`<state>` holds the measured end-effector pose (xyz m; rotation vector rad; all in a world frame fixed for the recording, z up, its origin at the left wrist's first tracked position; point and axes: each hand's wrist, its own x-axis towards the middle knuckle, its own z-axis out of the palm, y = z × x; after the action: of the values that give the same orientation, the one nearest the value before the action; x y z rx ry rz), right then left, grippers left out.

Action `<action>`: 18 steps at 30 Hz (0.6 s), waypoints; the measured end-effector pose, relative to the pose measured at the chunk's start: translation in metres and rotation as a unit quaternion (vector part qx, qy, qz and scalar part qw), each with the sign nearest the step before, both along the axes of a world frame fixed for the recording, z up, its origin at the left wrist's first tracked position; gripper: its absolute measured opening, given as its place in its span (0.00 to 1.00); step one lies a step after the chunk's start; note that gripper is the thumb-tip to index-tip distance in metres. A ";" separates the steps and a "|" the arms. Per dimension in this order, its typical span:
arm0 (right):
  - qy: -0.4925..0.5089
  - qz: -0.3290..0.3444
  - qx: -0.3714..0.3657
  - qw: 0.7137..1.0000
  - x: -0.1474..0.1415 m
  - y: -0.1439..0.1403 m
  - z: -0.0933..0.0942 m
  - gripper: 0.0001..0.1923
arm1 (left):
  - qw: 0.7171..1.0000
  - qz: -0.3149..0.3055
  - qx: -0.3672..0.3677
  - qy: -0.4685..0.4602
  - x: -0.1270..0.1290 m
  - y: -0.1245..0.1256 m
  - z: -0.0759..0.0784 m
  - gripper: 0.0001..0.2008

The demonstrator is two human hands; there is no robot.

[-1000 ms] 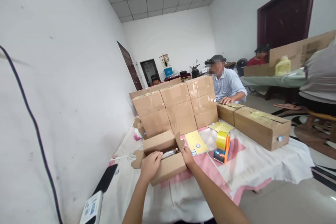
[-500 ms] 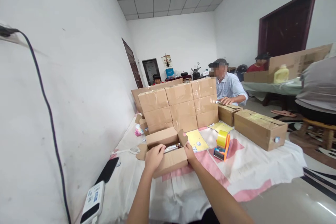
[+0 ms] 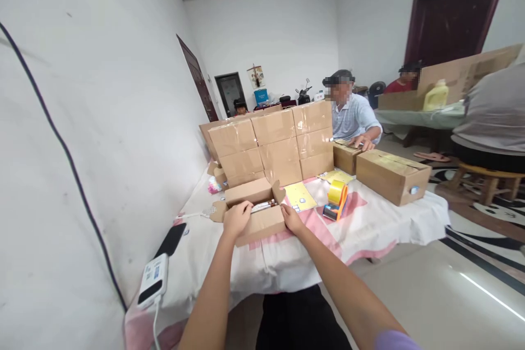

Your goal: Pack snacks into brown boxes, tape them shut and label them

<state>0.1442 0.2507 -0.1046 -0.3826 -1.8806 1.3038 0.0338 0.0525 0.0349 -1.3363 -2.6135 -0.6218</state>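
A small brown cardboard box (image 3: 262, 222) lies on the cloth-covered table (image 3: 369, 227) in front of me, its flaps partly open with packed items showing in the gap. My left hand (image 3: 237, 218) presses on the near flap at the box's left end. At the right end, my right hand (image 3: 291, 218) rests against the flap and corner. A tape dispenser (image 3: 335, 200) with a yellow roll stands just right of the box.
A stack of taped cartons (image 3: 273, 146) rises behind the box, with two long cartons (image 3: 391, 175) to the right. A seated person (image 3: 353, 118) handles one. A yellow label sheet (image 3: 300, 196), a black phone (image 3: 171, 239) and a power bank (image 3: 152, 279) lie on the table.
The camera has pulled back and tilted down, so the table edge and floor show. Both hands stay on the box flaps, which are folded slightly closer together.
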 end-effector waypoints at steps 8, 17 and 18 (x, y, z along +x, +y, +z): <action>-0.033 0.016 0.004 0.999 0.005 0.006 0.000 0.18 | 0.999 0.016 -0.010 0.027 0.011 -0.005 -0.004 0.16; 0.001 0.022 -0.069 0.997 0.016 -0.005 0.006 0.18 | 1.000 0.001 -0.001 0.031 0.014 -0.010 0.001 0.16; 0.009 0.026 -0.082 0.996 0.016 -0.009 0.007 0.20 | 1.000 -0.001 0.004 0.031 0.014 -0.011 0.001 0.16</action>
<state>0.1606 0.2416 -0.0978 -0.4080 -1.7842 1.4972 0.0474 0.0412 0.0360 -1.3338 -2.5595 -0.5812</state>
